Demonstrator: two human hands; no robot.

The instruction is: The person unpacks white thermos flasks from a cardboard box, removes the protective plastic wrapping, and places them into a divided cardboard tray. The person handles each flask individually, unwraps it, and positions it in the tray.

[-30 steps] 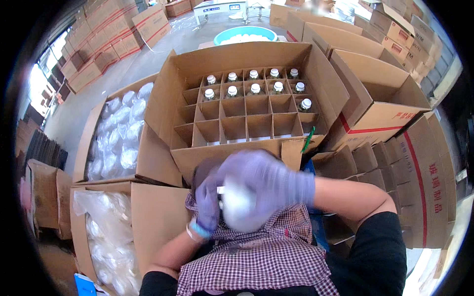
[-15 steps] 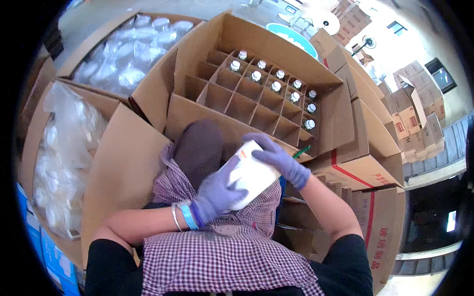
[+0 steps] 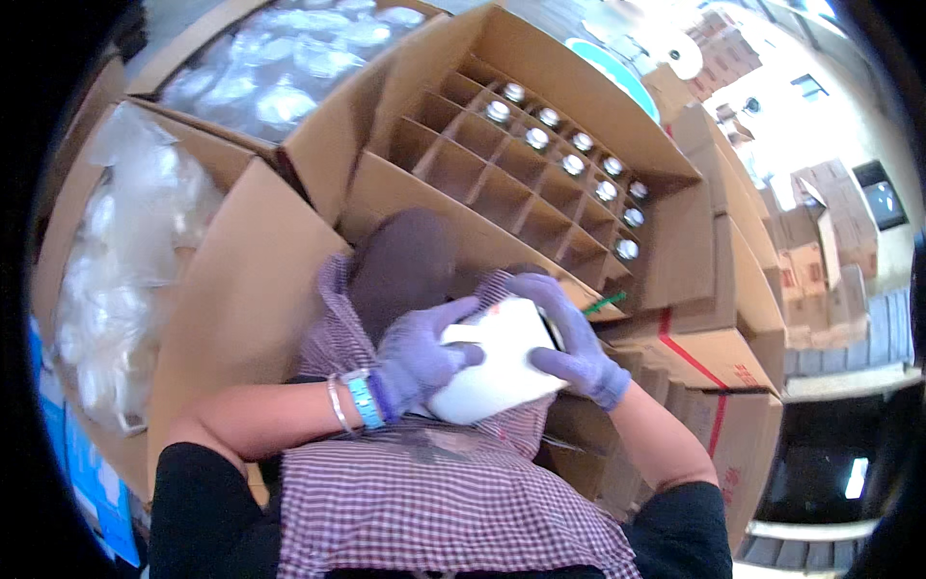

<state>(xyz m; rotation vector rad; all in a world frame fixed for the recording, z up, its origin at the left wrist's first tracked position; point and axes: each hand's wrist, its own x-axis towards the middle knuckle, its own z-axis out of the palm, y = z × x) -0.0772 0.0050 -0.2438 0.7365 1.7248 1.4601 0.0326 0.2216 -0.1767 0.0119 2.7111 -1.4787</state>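
Over my lap, a small white box (image 3: pixel 503 362) is held between both hands, tilted, with a dark gap showing along its right edge. My left hand (image 3: pixel 420 355), in a purple glove, grips its left side with the thumb across the front. My right hand (image 3: pixel 571 340), gloved alike, has its fingers over the far right edge and its thumb on the face. Just beyond my knees stands an open carton (image 3: pixel 439 207) with cardboard dividers. Capped glass bottles (image 3: pixel 572 165) fill several of its far and right cells, while the nearer cells hold none.
To the left, one open carton (image 3: pixel 227 280) holds plastic-wrapped clear items (image 3: pixel 116 318); another behind it holds similar items (image 3: pixel 280 72). Red-striped cartons (image 3: pixel 709 352) crowd the right side. A green strip (image 3: pixel 605 304) sticks up by the divided carton's near corner. A blue tub (image 3: pixel 617 72) stands beyond.
The white box has turned in my hands, and a dark gap now shows at its right edge. My right hand has moved from its top to its right side. The view has shifted slightly.
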